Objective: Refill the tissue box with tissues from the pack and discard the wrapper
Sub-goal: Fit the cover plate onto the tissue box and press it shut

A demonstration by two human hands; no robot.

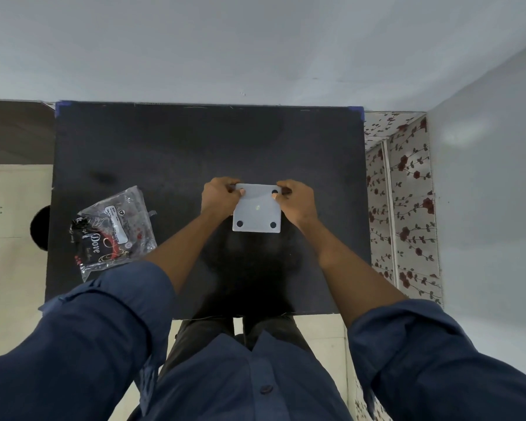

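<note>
Item: pale grey square plastic tissue box, underside up with dark round feet, mid-table on the black table. Left hand and right hand each gripped a far corner. Likely light, rigid, smooth; best held by its edges. Contents hidden. Crumpled clear printed wrapper lay well left, apparently empty.

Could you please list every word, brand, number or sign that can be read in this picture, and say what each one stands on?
"Dove": in pale script on the dark printed part of the clear plastic wrapper lying on the black table.
White label on the wrapper: it carries lines of print, too small and blurred to read.
Small script under "Dove": unreadable.
White tissue box, held by the left hand and right hand: no text visible, only dark round spots near its corners.
</note>
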